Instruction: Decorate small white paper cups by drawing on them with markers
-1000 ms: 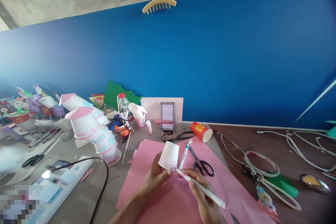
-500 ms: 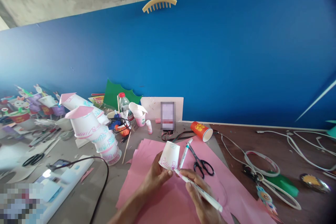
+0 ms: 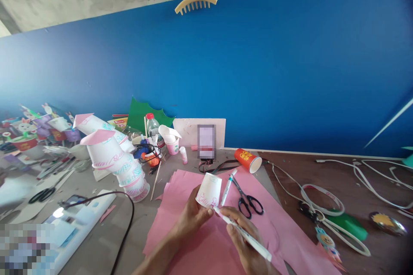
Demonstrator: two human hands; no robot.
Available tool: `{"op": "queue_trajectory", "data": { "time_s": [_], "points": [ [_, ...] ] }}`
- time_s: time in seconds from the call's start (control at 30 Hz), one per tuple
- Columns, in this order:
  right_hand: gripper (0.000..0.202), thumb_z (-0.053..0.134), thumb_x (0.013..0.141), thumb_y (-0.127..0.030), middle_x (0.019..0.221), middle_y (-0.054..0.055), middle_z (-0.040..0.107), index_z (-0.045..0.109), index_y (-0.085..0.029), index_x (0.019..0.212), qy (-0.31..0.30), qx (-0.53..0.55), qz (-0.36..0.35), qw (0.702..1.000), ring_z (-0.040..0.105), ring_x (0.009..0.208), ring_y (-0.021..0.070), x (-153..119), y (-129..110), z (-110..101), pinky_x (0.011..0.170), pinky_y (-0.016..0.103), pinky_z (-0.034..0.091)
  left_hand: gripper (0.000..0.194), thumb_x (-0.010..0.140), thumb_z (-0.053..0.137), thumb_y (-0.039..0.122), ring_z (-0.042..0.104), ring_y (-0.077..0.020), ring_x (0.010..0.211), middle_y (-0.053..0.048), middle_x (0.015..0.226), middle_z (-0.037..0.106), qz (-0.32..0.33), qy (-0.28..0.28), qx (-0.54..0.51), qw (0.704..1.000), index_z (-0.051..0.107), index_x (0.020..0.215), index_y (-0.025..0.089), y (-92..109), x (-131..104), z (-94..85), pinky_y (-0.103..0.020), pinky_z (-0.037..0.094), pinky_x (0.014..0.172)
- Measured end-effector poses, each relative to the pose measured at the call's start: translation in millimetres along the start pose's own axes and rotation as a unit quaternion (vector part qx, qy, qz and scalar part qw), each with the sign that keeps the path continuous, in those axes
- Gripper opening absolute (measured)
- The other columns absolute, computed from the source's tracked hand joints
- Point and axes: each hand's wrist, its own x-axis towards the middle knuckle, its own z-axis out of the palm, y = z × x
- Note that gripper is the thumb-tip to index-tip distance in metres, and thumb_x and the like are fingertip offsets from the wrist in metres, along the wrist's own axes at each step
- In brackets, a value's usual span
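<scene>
My left hand (image 3: 191,219) is closed around a white paper cup (image 3: 209,187), held upside down with its rim low. Pink marks run along the cup's lower part, and a small green mark shows near its top. Between the fingers of my right hand (image 3: 243,240) is a white marker pen (image 3: 251,240), its pink tip at the cup's rim. Both hands are above a pink sheet of paper (image 3: 176,193). A teal-banded marker (image 3: 227,189) and black-handled scissors (image 3: 248,202) lie on that sheet, just right of the cup.
Left stand stacked decorated cups (image 3: 129,172) with pink cone roofs. A red paper cup (image 3: 248,161) lies on its side behind the scissors. At the back are a phone (image 3: 206,142) and a red-capped bottle (image 3: 151,124). A black cable (image 3: 130,219) curves at left; white cables (image 3: 342,163) lie right.
Hands, cup and marker stay almost in place. The cup has turned very slightly, and the pink marks near its rim look a little different.
</scene>
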Motion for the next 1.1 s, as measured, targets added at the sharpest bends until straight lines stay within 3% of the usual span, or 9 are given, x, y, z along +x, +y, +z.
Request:
{"op": "queue_trajectory", "data": {
  "time_s": [0.17,0.37,0.53,0.7,0.83,1.0,1.1],
  "points": [
    [0.026,0.054,0.094,-0.043,0.107,0.005,0.073,0.071,-0.028,0.108,0.003,-0.008,0.007,1.0,0.071,0.096,0.0203,0.6,-0.4,0.4,0.084,0.025,0.058,0.081,0.074,0.068,0.061,0.057,-0.031,0.108,-0.015,0.119,0.063,-0.003,0.001,0.0,1.0,0.046,0.138,0.017,1.5,-0.5,1.5,-0.043,0.043,0.097],
    [0.031,0.049,0.096,-0.048,0.103,0.006,0.074,0.07,-0.027,0.107,-0.02,0.007,0.024,0.999,0.07,0.093,0.0207,2.5,-5.6,-1.9,0.082,0.026,0.058,0.077,0.076,0.069,0.056,0.055,-0.0316,0.111,-0.015,0.122,0.061,0.019,-0.004,-0.021,1.0,0.045,0.139,0.018,-9.3,0.5,-1.5,-0.043,0.044,0.096],
    [0.029,0.054,0.095,-0.046,0.105,0.006,0.074,0.071,-0.026,0.106,0.008,0.023,0.036,0.999,0.071,0.093,0.0206,0.0,-4.2,-3.2,0.08,0.025,0.058,0.077,0.077,0.068,0.056,0.059,-0.0286,0.101,-0.013,0.11,0.065,0.022,-0.008,-0.022,0.999,0.045,0.139,0.017,-9.5,0.7,-2.7,-0.042,0.046,0.091],
    [0.029,0.053,0.095,-0.045,0.109,0.006,0.073,0.068,-0.027,0.111,0.01,0.013,0.048,0.999,0.071,0.095,0.0225,-0.6,0.0,-3.0,0.076,0.025,0.059,0.075,0.076,0.067,0.059,0.058,-0.0316,0.107,-0.015,0.114,0.066,0.017,-0.007,-0.034,0.999,0.049,0.136,0.017,-1.9,1.7,-0.7,-0.043,0.045,0.094],
    [0.034,0.05,0.096,-0.048,0.108,0.007,0.074,0.066,-0.025,0.115,0.061,-0.021,0.029,0.997,0.071,0.1,0.0228,4.1,1.8,-3.5,0.08,0.027,0.059,0.069,0.076,0.067,0.06,0.057,-0.0325,0.113,-0.013,0.111,0.069,0.005,0.001,-0.041,0.999,0.055,0.131,0.019,5.3,1.0,0.0,-0.042,0.044,0.097],
    [0.038,0.04,0.1,-0.048,0.077,0.004,0.075,0.064,-0.023,0.115,0.063,-0.04,0.023,0.997,0.072,0.074,0.0201,11.2,-3.0,-4.5,0.069,0.03,0.06,0.06,0.079,0.064,0.057,0.05,-0.0327,0.125,-0.009,0.116,0.069,-0.011,0.017,-0.024,1.0,0.057,0.13,0.025,8.5,-1.6,-2.1,-0.042,0.041,0.103],
    [0.034,0.041,0.1,-0.045,0.078,0.003,0.072,0.063,-0.023,0.112,0.053,-0.054,0.008,0.997,0.067,0.066,0.0175,11.7,-3.8,-3.9,0.065,0.028,0.058,0.06,0.079,0.064,0.056,0.051,-0.0326,0.124,-0.008,0.12,0.069,-0.011,0.025,-0.02,0.999,0.056,0.131,0.026,5.3,-1.7,-3.0,-0.043,0.04,0.104]
  ]
}}
